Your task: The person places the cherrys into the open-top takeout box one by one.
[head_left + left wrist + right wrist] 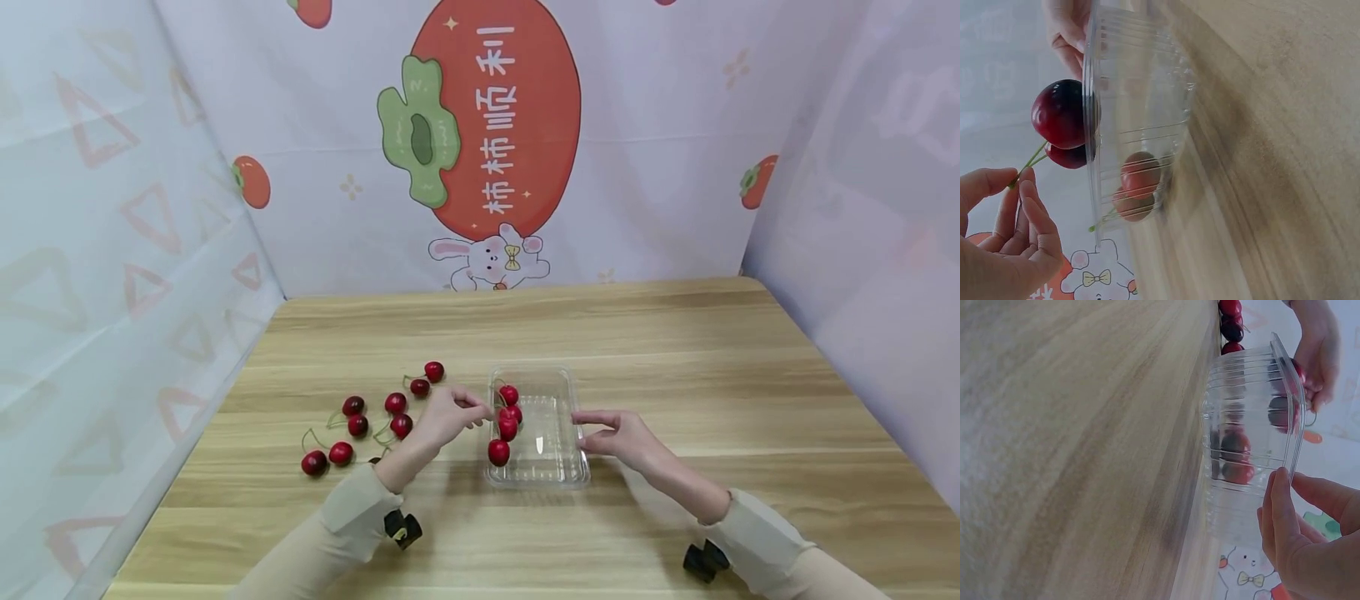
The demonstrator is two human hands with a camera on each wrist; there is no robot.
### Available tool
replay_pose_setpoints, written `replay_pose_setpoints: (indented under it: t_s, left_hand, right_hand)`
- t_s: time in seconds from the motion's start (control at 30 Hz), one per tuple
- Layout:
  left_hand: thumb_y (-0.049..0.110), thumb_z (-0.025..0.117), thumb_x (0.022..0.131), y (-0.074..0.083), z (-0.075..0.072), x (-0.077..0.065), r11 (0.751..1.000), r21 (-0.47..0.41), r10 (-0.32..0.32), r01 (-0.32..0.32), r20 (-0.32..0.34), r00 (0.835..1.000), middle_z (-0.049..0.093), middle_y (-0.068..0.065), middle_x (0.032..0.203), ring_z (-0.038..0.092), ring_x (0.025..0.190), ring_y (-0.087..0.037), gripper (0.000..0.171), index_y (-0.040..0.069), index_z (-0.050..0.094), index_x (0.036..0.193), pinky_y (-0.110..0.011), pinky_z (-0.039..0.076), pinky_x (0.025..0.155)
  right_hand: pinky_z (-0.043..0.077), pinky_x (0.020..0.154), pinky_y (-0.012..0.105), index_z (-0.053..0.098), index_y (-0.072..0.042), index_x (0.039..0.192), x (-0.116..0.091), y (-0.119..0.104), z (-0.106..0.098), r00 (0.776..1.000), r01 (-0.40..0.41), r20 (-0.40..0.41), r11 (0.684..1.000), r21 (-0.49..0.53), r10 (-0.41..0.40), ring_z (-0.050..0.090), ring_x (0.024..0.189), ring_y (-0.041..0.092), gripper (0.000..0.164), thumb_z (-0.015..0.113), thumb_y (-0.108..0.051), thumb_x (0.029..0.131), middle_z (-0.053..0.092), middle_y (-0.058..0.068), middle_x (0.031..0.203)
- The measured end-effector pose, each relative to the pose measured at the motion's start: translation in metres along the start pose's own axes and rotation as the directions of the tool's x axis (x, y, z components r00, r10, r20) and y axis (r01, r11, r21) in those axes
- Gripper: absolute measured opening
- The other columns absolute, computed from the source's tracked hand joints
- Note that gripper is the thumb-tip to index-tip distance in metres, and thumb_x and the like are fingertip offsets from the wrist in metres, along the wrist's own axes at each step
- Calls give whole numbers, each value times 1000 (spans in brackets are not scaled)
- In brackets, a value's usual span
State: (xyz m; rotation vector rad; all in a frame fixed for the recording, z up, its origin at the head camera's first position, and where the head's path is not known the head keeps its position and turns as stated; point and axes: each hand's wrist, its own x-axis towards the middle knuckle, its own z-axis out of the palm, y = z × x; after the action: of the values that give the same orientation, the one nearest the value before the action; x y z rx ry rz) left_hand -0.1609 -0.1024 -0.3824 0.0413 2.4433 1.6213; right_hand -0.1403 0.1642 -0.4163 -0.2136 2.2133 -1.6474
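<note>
In the head view, the left hand (pixel 450 414) pinches a pair of cherries (pixel 507 427) by their stems over the clear tub (pixel 551 458) — seemingly a placing step, calling for gentle lowering, then release. The left wrist view shows them glossy dark red, with another pair (pixel 1141 175) inside; in the right wrist view, the right hand (pixel 1322 562) pinches the tub's rim.

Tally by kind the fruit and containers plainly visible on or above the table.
Clear plastic container: 1
Cherries: 12 (8 on the table, 2 inside the container, 2 hanging from the left hand)
Total: 13
Uncounted: a dark, mostly hidden object, possibly another cherry.
</note>
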Motion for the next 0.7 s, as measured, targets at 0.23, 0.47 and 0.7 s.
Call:
replay_pose_setpoints:
  t_s: [0.23,0.47,0.7]
  left_hand:
    - [9,68,72,-5,5,3,999,52,-17,16,8,1000,64,-5,66,57,59,-17,10,-1,67,73,-26,45,55]
    - [8,68,72,-10,7,6,997,81,-5,-1,67,998,63,-1,68,55,56,-14,9,-1,67,73,-32,49,57]
    - [10,69,72,-13,6,9,994,108,-26,16,94,995,64,0,71,56,58,-15,10,1,67,73,-31,48,59]
  right_hand:
    - [46,83,36,45,10,122,-2,-1,1,1000,-1,4,1000,5,1,62,89,25,50,64,-10,80,62,22,99]
    - [47,82,35,46,10,121,-1,0,1,1000,4,2,1000,7,-4,62,88,23,49,64,-9,79,61,22,103]
    - [47,81,33,46,10,121,-1,-1,1,1000,6,3,1000,14,-6,63,88,23,50,64,-10,80,62,22,100]
